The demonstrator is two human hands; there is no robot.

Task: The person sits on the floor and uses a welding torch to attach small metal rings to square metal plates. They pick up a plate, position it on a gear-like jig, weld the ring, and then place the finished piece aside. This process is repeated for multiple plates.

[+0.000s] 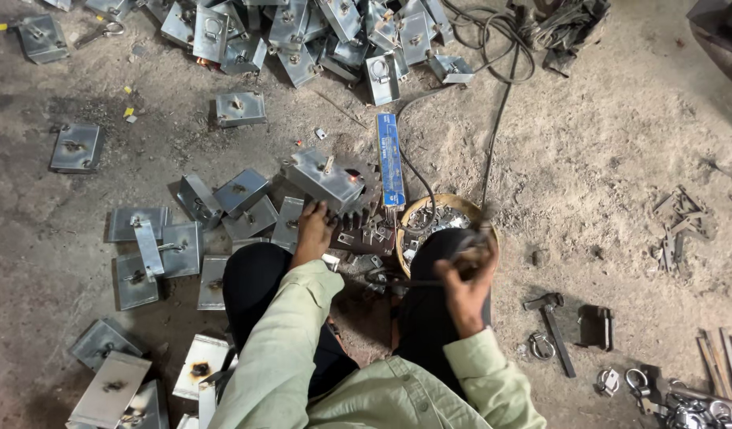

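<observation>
Two hands work low over the floor: the left hand [314, 230] presses a grey metal box [325, 179] steady, and the right hand [464, 280] clenches a dark rod [414, 282] near the bowl [487, 225]

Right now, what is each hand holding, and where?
Right hand grips a dark welding holder by its handle. Left hand rests on a grey metal lock box, at its near edge.

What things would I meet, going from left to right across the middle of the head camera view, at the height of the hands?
Flat grey metal boxes on the ground → left hand → round bowl of small metal parts → right hand → hammer → small pile of metal strips.
</observation>
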